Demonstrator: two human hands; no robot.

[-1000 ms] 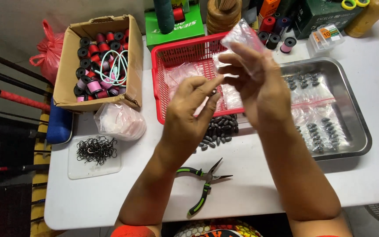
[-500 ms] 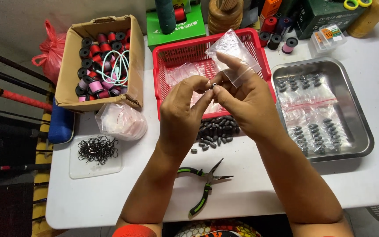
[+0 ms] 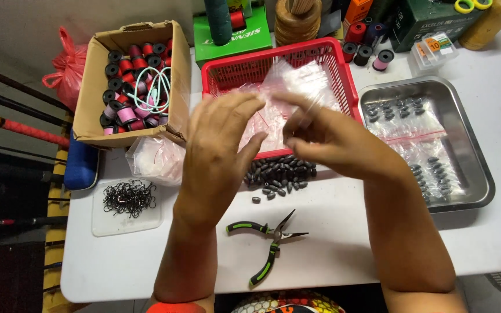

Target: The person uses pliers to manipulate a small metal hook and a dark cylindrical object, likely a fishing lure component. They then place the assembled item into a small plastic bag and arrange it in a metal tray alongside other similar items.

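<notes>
My right hand (image 3: pixel 331 139) pinches a small clear plastic bag (image 3: pixel 300 81), which is blurred and hangs over the red mesh basket (image 3: pixel 221 75). My left hand (image 3: pixel 221 145) is just left of it with its fingers spread and nothing visibly in them. Below both hands a pile of dark oval sinkers (image 3: pixel 279 171) lies on the white table (image 3: pixel 349 232). Closer to me rest pliers with green and black handles (image 3: pixel 268 240).
A steel tray (image 3: pixel 479 179) at the right holds bagged sinkers. At the left stand a cardboard box of thread spools (image 3: pixel 97 81), a clear bag (image 3: pixel 158 156) and a clear lid with black hooks (image 3: pixel 129 198). Boxes and spools (image 3: pixel 372 40) line the back edge.
Both hands have come down from in front of the camera to the basket. My left hand has drawn away from the bag and spread its fingers; the right still holds the bag.
</notes>
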